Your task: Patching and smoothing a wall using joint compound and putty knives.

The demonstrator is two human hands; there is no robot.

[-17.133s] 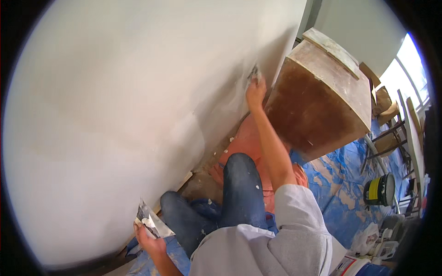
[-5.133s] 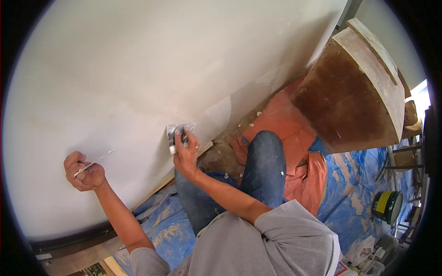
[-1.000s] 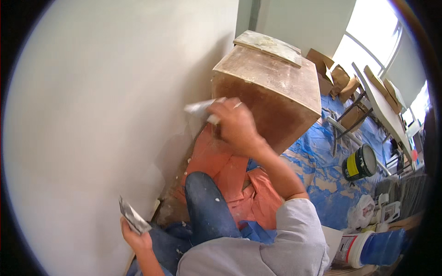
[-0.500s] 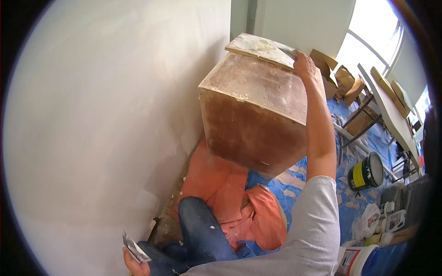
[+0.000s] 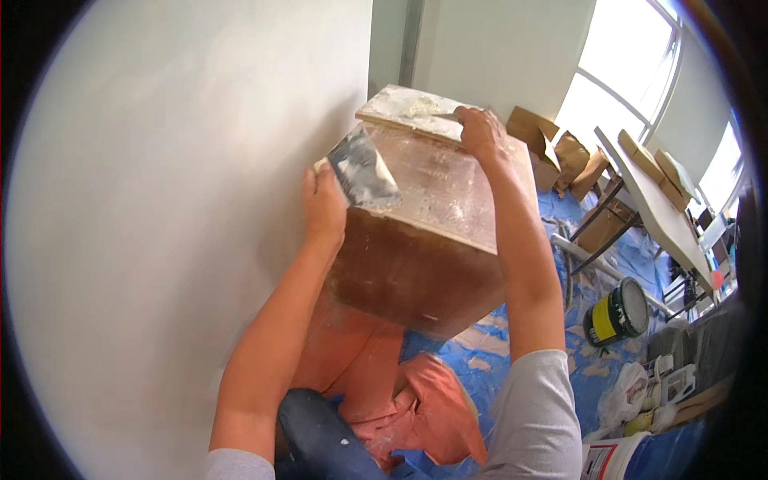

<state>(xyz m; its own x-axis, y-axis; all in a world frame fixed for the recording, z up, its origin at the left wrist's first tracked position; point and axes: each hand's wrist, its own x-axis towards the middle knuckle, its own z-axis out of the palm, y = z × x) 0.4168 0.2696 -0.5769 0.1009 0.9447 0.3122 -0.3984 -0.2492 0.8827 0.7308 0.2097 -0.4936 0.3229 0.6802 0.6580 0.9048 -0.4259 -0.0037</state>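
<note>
A wide putty knife (image 5: 364,168), its metal blade smeared with grey and white compound, is gripped in my left hand (image 5: 324,210). That blade is over the near left corner of a worn wooden box (image 5: 436,188). On a board (image 5: 392,106) lying along the box's far top edge sits a lump of pale compound (image 5: 424,106). My right hand (image 5: 482,132) is closed round a second putty knife (image 5: 448,117), whose blade reaches the board beside the lump. My right fingers hide its handle.
A pale wall (image 5: 184,200) runs along the left. Orange cloth (image 5: 432,396) and blue sheeting (image 5: 488,352) cover the floor. To the right are a dark bucket (image 5: 616,312), a tilted table (image 5: 656,216) and cardboard boxes (image 5: 532,128). A white tub (image 5: 616,456) is at the lower right.
My left hand has risen from low by my knee to the box with its putty knife. My right hand stays at the board, its blade now beside the compound. The view has shifted somewhat.
</note>
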